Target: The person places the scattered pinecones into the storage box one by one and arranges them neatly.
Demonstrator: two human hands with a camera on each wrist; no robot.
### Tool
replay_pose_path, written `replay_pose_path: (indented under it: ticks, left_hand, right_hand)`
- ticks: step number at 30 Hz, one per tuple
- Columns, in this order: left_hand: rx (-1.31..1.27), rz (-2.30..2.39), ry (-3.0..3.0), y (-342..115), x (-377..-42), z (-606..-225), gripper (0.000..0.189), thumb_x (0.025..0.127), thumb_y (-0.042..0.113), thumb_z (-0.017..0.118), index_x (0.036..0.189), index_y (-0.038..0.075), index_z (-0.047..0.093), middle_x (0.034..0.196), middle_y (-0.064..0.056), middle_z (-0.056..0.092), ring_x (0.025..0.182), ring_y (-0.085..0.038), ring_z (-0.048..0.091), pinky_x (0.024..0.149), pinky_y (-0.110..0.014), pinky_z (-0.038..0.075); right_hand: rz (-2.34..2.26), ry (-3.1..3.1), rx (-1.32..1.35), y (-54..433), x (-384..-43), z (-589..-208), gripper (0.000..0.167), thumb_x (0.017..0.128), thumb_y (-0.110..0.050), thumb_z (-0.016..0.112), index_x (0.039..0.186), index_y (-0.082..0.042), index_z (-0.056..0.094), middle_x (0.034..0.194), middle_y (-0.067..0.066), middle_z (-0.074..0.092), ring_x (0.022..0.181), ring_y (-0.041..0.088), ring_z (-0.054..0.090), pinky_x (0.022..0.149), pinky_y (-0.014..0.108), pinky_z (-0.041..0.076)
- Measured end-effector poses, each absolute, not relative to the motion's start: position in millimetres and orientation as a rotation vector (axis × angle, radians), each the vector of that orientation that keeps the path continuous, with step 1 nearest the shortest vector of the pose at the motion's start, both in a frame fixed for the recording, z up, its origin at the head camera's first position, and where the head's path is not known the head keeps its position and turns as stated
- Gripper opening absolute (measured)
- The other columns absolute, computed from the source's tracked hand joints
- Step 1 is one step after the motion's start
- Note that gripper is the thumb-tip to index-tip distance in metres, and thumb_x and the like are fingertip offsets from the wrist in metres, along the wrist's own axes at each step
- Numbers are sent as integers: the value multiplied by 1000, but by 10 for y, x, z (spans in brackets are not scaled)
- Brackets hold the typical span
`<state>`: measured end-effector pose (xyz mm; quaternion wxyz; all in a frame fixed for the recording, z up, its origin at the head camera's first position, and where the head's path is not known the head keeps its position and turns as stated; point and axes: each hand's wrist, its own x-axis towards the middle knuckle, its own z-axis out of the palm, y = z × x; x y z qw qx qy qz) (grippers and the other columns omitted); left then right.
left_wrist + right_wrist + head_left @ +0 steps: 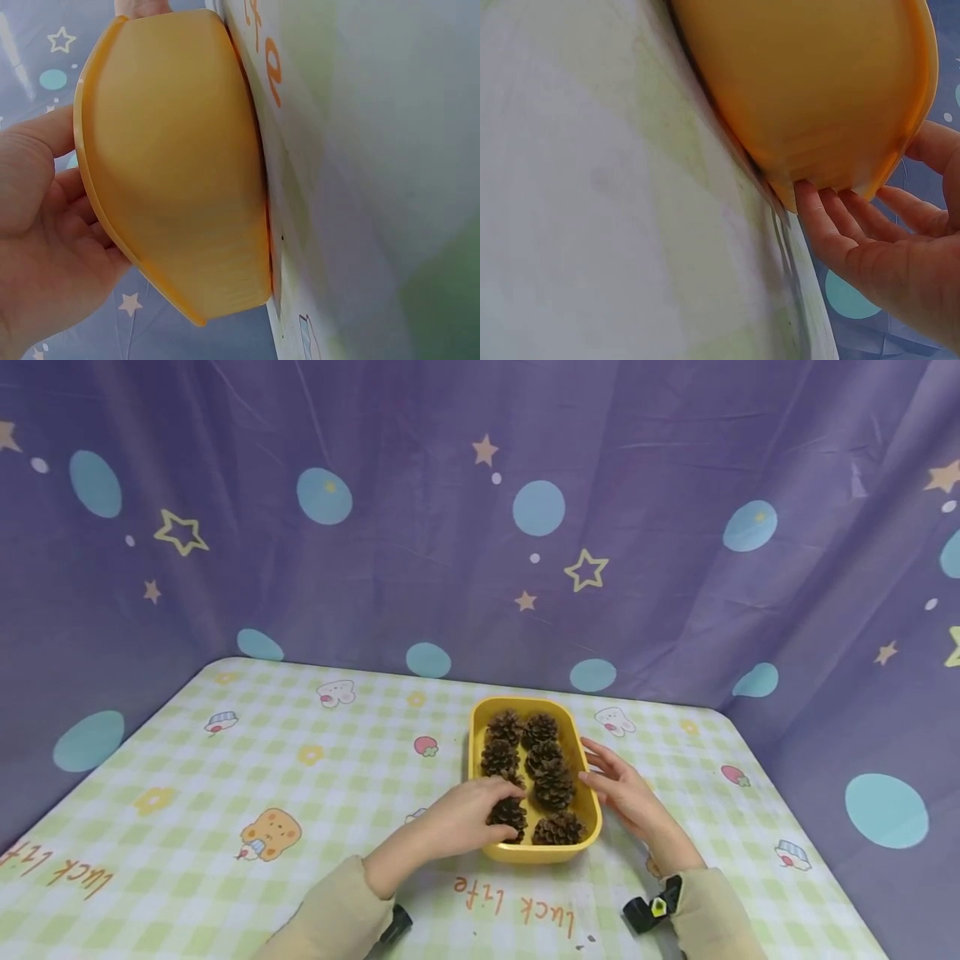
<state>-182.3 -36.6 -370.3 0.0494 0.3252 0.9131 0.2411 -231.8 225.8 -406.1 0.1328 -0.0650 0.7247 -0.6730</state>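
Observation:
A yellow plastic basket (534,853) holds several brown pine cones (544,758) in two rough rows. My left hand (468,814) reaches over its near left rim, thumb and fingers curved about a pine cone (507,817) in the near left part. The left wrist view shows the left hand (56,225) at the rim, while the basket wall (172,165) hides the cone. On the basket's right side, my right hand (626,789) rests its fairly straight fingers on the outer wall, its thumb at the rim. In the right wrist view, the right fingertips (804,187) touch that wall.
The table (360,793) wears a green-and-white checked cloth with printed cartoon figures. Small dark bits (591,938) lie near the front. A purple curtain (420,543) with stars and blue spots hangs behind the table and along its sides.

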Motion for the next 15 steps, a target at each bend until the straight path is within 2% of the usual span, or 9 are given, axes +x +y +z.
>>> replay_pose_path:
  ticks: [15]
  left_hand:
    - [1007, 716, 2812, -405, -1829, -3682, 41, 85, 29, 63, 123, 15, 55, 123, 1, 56, 114, -17, 51, 96, -34, 43]
  right_hand:
    - [-1951, 2101, -191, 2235, -2333, -4074, 63, 89, -11, 56, 144, -16, 26, 142, 17, 32, 123, 30, 42, 96, 36, 43]
